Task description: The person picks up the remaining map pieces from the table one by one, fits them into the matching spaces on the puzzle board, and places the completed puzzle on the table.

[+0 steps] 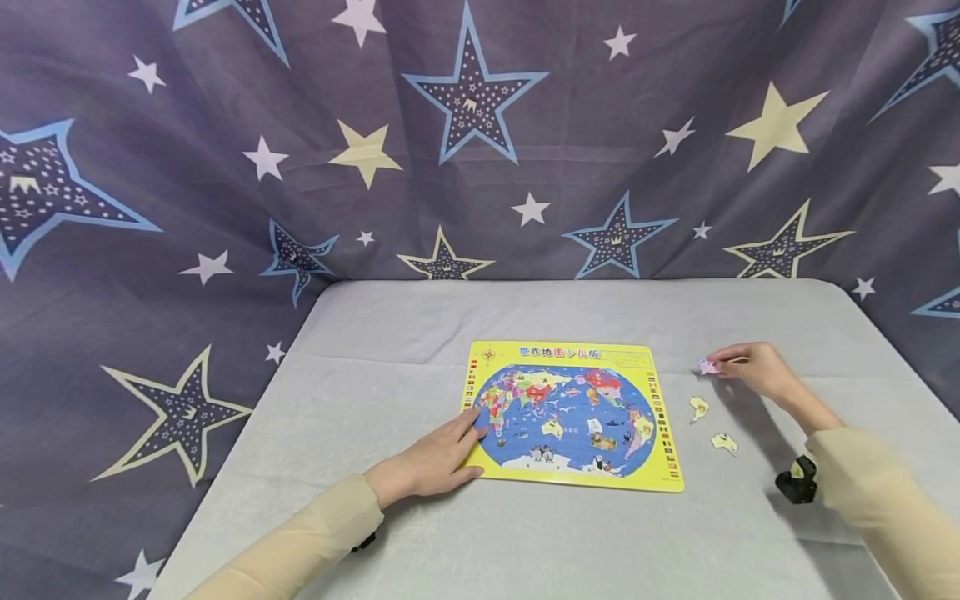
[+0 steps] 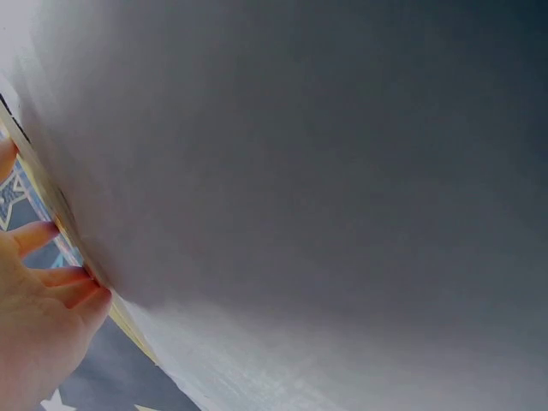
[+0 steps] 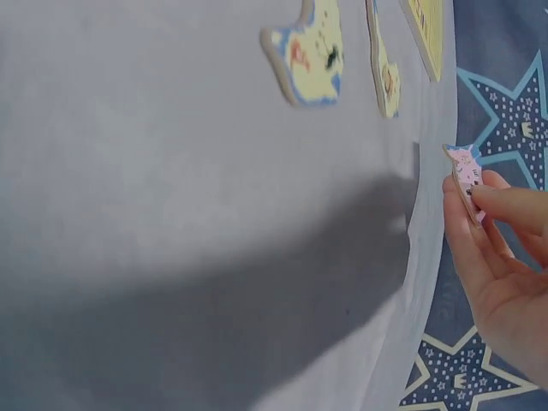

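Observation:
A world map puzzle board [image 1: 577, 479] with a yellow border and blue oceans lies on the table. My left hand [image 1: 438, 454] rests on its left edge, fingers stretched over the border; the left wrist view shows the fingertips [image 2: 98, 287] touching that edge. To the right of the board, my right hand [image 1: 757, 371] pinches a small pink puzzle piece [image 3: 467, 175] between thumb and fingers, raised off the table. Below that hand lie two loose pieces: a yellow puzzle piece [image 1: 698, 408] close to the board and a yellow-and-blue puzzle piece [image 1: 724, 443] nearer me.
The table [image 1: 375, 333] has a light grey cloth cover. Behind it and along its sides hangs a dark curtain [image 1: 480, 208] printed with stars. A black wrist strap [image 1: 797, 481] sits by the right sleeve.

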A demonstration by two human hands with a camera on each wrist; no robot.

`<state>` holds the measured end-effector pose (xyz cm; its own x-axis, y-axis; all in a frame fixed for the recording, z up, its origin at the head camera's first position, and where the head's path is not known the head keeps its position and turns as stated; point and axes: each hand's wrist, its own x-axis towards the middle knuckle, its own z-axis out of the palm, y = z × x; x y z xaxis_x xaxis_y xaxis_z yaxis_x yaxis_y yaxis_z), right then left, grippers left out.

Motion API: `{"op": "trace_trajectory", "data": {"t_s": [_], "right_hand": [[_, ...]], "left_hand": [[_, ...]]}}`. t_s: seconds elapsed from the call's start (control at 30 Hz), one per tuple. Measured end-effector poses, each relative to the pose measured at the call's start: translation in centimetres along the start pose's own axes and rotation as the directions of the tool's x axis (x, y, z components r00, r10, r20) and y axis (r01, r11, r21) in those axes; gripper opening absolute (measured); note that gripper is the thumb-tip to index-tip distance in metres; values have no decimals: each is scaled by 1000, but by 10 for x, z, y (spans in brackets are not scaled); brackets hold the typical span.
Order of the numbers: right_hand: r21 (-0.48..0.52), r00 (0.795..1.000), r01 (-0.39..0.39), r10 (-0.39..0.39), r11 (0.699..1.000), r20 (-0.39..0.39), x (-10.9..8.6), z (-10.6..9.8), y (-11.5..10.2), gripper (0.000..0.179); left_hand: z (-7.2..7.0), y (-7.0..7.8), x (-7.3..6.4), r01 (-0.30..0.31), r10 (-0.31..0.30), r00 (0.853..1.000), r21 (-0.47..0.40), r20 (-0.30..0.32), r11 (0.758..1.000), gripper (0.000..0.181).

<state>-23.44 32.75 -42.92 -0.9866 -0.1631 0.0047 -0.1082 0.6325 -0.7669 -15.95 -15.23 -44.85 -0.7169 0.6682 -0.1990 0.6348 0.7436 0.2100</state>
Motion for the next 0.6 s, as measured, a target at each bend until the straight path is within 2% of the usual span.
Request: {"op": "trace_trajectory", "data": {"t_s": [0.37, 0.6], "right_hand": [[-20, 999, -39, 39, 999, 23, 4, 15, -13, 26], [17, 998, -37, 36, 999, 45, 6, 24, -20, 26]], "left_hand": [[-1, 0, 0, 0, 0, 1000, -13, 2, 1000, 60], [-1, 1, 0, 10, -10, 1000, -8, 9, 1000, 60]]}}
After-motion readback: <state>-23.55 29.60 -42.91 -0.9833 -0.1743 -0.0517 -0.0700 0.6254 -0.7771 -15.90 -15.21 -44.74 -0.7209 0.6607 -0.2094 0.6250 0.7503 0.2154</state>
